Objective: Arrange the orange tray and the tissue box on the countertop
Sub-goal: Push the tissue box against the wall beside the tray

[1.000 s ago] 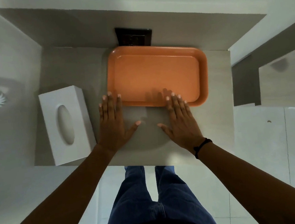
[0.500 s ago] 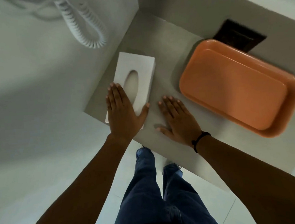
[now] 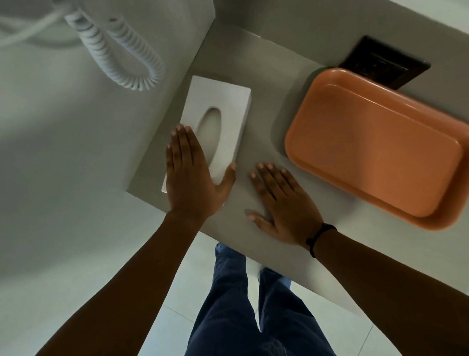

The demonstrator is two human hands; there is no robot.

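A white tissue box (image 3: 223,108) with an oval slot lies near the left edge of the grey countertop (image 3: 249,61). My left hand (image 3: 192,178) rests flat on the box's near end, fingers together, thumb out against its right side. My right hand (image 3: 281,202) lies flat on the bare counter just right of the box, fingers spread, holding nothing. The empty orange tray (image 3: 380,149) sits on the right part of the counter, apart from both hands.
A black panel (image 3: 384,62) is set at the back behind the tray. A white coiled cord (image 3: 122,49) hangs on the left wall above the counter's corner. My legs in blue jeans (image 3: 250,317) stand on a pale tiled floor below the front edge.
Both hands have left the tray's front rim and moved left: the left onto the tissue box, the right onto the counter beside it. My view has turned left. Little differs from half a second ago.
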